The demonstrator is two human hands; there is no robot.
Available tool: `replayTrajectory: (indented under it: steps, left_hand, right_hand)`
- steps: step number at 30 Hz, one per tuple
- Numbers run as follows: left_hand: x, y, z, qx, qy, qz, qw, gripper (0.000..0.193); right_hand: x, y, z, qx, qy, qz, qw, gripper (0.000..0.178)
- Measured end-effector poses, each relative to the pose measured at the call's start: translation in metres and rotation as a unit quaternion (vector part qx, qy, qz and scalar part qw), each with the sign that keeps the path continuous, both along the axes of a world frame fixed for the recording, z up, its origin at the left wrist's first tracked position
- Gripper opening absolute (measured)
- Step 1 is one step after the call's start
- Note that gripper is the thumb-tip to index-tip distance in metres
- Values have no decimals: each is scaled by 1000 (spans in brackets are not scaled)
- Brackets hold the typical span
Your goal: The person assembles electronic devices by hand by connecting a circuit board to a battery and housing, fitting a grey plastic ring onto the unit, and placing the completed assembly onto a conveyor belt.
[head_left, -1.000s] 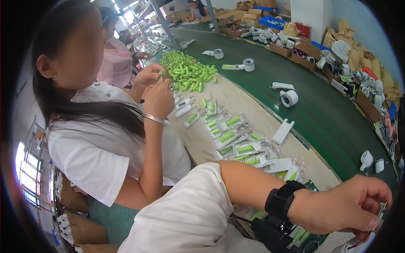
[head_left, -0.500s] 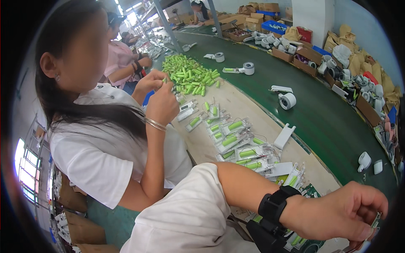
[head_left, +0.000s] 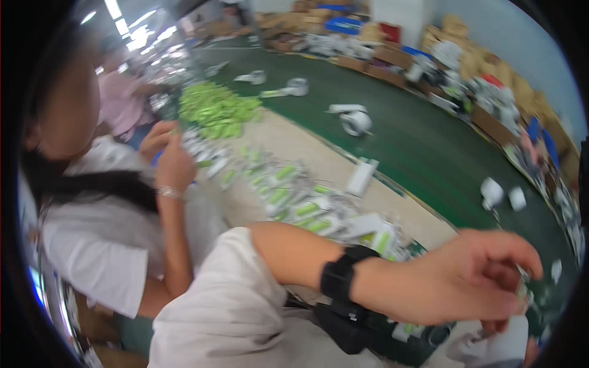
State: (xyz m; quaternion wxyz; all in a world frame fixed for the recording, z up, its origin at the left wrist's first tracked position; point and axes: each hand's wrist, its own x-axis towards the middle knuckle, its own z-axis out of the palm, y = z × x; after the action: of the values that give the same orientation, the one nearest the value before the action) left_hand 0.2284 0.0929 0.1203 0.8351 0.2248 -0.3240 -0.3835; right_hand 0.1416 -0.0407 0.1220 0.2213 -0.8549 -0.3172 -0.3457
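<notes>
My left hand [head_left: 469,279] reaches in from the lower edge with a black strap [head_left: 346,270] at its wrist. Its thumb and fingers are closed in a pinch on a small circuit board [head_left: 523,289], blurred by motion. Just beneath these fingers is a white rounded plastic housing [head_left: 494,343]. Of my right hand [head_left: 531,353] only a sliver of skin shows beside the housing, at the picture's dark rim; its fingers are hidden. Open white housings with green battery cells [head_left: 307,210] lie in a row on the table beyond my forearm.
At left a person in white [head_left: 116,227] works with both hands raised. A heap of green cells [head_left: 218,107] lies farther back. Along the table runs a green belt [head_left: 423,159] carrying white units [head_left: 356,119]. Cartons [head_left: 491,126] and bags line the wall.
The view has swung right, so the scene sits farther left. My left hand has shifted slightly left and up in the picture, still pinching; the white housing beneath it now shows more.
</notes>
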Motion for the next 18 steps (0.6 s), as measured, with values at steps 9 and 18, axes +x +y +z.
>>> replayTrajectory:
  steps: [9,18]
  left_hand:
    - [20,23,-10,110,-51,132,984,39]
    - [19,26,-14,97,-38,132,986,39]
  right_hand:
    - [-25,-16,13,-2,66,-165,984,97]
    - [-20,-24,-6,0,-12,-158,987,78]
